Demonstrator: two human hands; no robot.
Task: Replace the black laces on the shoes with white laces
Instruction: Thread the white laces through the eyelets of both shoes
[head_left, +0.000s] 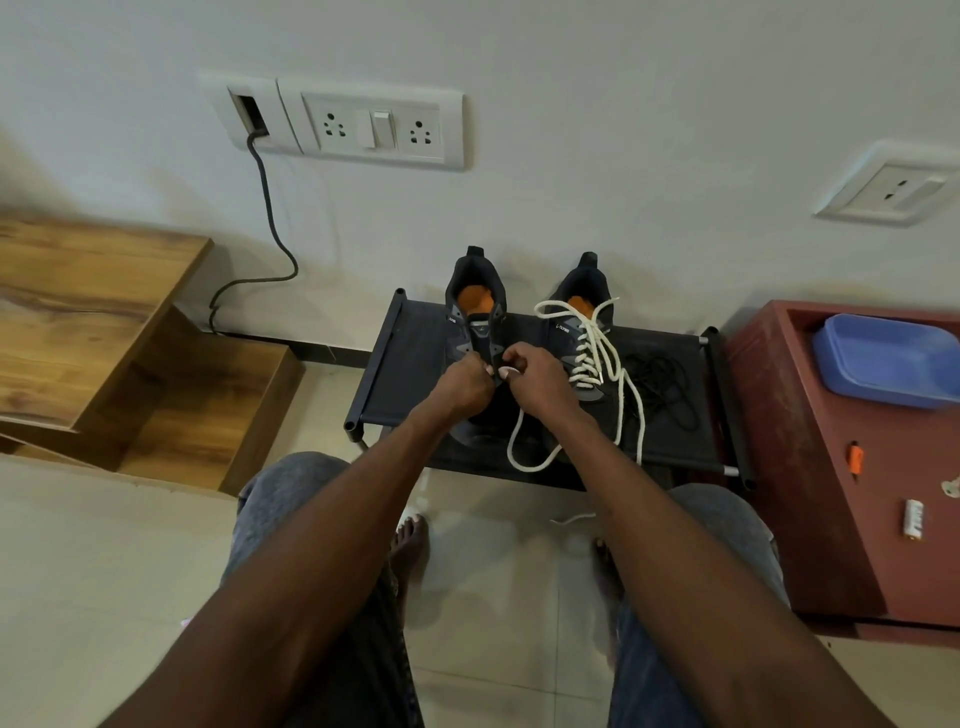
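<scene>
Two dark shoes with orange insoles stand on a black rack (395, 364). The left shoe (475, 317) shows bare eyelets at its upper part. The right shoe (582, 317) is threaded with a white lace (592, 353) whose loose ends trail over the rack. My left hand (460, 387) is curled on the left shoe's eyelet strip, and its fingertips are hidden. My right hand (535, 379) pinches a second white lace (514, 452) at the same spot; this lace loops down over the rack's front. A pulled-out black lace (660, 376) lies piled on the rack, right of the shoes.
A dark red cabinet (810, 467) on the right holds a blue tray (883, 358) and small items. Wooden steps (156, 374) stand at the left. A cable (270, 218) hangs from the wall sockets. My knees and bare feet are on the tiled floor below the rack.
</scene>
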